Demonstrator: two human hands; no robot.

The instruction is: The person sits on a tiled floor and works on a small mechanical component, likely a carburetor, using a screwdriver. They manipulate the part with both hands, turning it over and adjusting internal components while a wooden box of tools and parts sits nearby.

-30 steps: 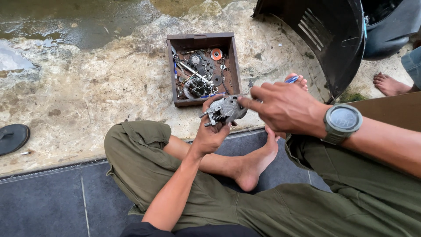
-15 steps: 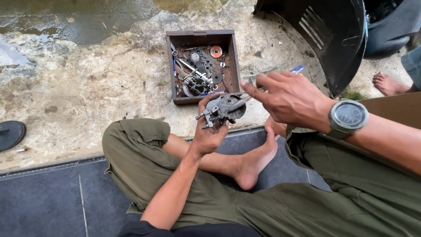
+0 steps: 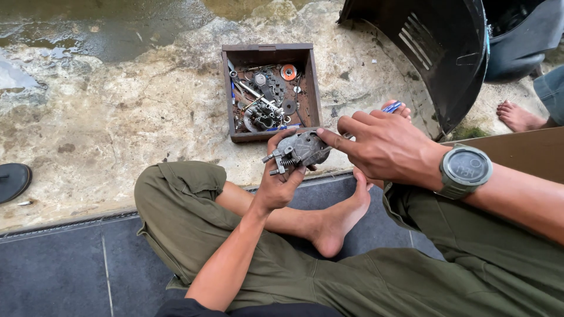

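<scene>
My left hand (image 3: 281, 179) grips a grey metal engine part (image 3: 298, 151) with a small spring and bolts sticking out on its left side. It is held above my crossed legs. My right hand (image 3: 385, 145), with a grey-green watch (image 3: 465, 170) on the wrist, rests its fingertips on the part's right side and holds a blue-handled tool (image 3: 392, 107) whose shaft is hidden by the fingers. My bare foot (image 3: 341, 217) lies below both hands.
A brown wooden box (image 3: 312, 88) of metal parts and tools sits on the rough concrete just beyond the hands. A black plastic vehicle panel (image 3: 435, 53) stands at the upper right. Another person's bare foot (image 3: 520, 116) is at the far right. A dark sandal (image 3: 12, 181) lies at the left edge.
My hands and the metal part have stayed almost in place. My right fingers have shifted slightly on the part's right side.
</scene>
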